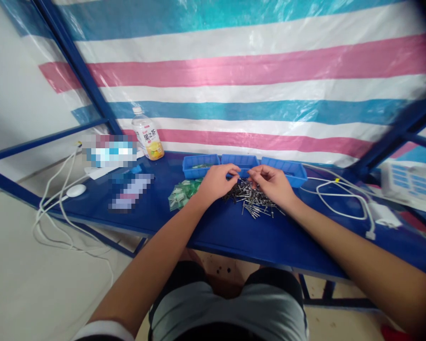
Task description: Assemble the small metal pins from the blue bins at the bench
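Observation:
A heap of small metal pins [252, 201] lies on the blue table [234, 232], just in front of three blue plastic trays [284, 169]. My left hand [217, 181] hovers over the heap's left side, its fingers curled and pinched together. My right hand [271, 183] sits over the heap's right side, also pinched, fingertips facing the left hand. What the fingers hold is too small to make out. A pile of small green packets [181, 193] lies just left of my left hand.
A drink bottle [147, 135] stands at the table's back left. White cables [335, 201] and a charger lie on the right, more white cable and a round white object [76, 190] on the left. A striped tarp hangs behind the blue frame.

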Action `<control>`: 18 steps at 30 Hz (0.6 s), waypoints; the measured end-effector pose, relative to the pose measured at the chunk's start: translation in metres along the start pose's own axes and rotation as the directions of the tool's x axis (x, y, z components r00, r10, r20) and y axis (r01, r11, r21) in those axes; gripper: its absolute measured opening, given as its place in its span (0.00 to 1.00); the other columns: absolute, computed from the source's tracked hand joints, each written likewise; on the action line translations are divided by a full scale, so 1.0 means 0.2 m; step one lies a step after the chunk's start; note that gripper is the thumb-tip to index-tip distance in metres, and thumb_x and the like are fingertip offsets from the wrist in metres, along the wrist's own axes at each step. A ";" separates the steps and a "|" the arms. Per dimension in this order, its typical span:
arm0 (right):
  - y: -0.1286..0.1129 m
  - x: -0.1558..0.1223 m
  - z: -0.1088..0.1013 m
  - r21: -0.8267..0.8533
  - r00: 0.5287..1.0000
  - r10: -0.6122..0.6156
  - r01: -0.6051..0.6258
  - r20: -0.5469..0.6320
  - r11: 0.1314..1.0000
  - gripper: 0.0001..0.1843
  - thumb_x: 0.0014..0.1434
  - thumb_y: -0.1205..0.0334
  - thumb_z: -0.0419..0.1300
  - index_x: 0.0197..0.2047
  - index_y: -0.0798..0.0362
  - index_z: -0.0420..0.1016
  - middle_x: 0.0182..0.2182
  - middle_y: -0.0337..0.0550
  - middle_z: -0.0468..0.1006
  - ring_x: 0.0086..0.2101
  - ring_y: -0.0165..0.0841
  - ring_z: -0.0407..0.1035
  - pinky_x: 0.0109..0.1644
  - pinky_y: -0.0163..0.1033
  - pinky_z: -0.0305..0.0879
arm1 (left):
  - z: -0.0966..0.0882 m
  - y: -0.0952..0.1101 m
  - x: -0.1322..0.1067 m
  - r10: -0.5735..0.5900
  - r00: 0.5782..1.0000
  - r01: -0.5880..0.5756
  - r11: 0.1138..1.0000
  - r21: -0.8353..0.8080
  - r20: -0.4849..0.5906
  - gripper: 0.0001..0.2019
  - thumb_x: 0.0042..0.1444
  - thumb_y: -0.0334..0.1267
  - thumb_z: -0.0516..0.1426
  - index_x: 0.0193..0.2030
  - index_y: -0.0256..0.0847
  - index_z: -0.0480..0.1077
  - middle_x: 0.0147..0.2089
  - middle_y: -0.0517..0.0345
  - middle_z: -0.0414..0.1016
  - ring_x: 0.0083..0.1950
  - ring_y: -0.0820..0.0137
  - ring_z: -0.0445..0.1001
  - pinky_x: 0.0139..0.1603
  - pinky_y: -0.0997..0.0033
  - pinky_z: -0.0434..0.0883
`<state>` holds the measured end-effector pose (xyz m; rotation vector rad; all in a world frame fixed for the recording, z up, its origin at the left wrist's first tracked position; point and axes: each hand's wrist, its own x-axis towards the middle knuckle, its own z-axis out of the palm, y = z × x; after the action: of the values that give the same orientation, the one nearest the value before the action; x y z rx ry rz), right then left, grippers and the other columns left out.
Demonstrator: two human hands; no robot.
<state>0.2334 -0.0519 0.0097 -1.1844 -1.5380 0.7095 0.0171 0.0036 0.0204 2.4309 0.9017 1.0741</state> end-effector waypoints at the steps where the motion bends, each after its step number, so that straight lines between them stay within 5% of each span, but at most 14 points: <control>1: 0.00 0.00 0.00 -0.004 1.000 -0.012 0.012 -0.005 1.000 0.22 0.65 0.38 0.67 0.43 0.50 0.81 0.32 0.44 0.84 0.27 0.34 0.74 0.30 0.41 0.69 | 0.00 0.01 0.00 -0.014 0.999 0.012 0.999 -0.039 -0.038 0.10 0.64 0.32 0.62 0.50 0.43 0.81 0.46 0.55 0.88 0.47 0.62 0.86 0.54 0.58 0.80; 8: 0.02 -0.01 0.02 -0.058 0.997 -0.076 0.076 0.000 0.995 0.16 0.64 0.46 0.70 0.45 0.49 0.82 0.40 0.46 0.86 0.37 0.39 0.78 0.35 0.43 0.74 | -0.01 0.05 0.01 -0.046 0.992 0.012 0.963 -0.269 -0.120 0.11 0.67 0.35 0.62 0.55 0.43 0.77 0.48 0.53 0.87 0.49 0.65 0.85 0.54 0.60 0.81; 18: 0.01 -0.01 0.00 -0.158 0.986 -0.167 0.165 -0.002 0.974 0.11 0.66 0.50 0.68 0.45 0.47 0.86 0.43 0.46 0.86 0.42 0.42 0.80 0.44 0.49 0.74 | -0.01 0.04 0.01 -0.033 0.994 0.006 0.966 -0.258 -0.101 0.08 0.68 0.35 0.63 0.52 0.43 0.78 0.48 0.53 0.87 0.49 0.64 0.85 0.53 0.60 0.81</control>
<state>0.2344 -0.0530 0.0076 -1.1571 -1.6822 0.4738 0.0191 -0.0013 0.0274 2.1662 0.7624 1.2385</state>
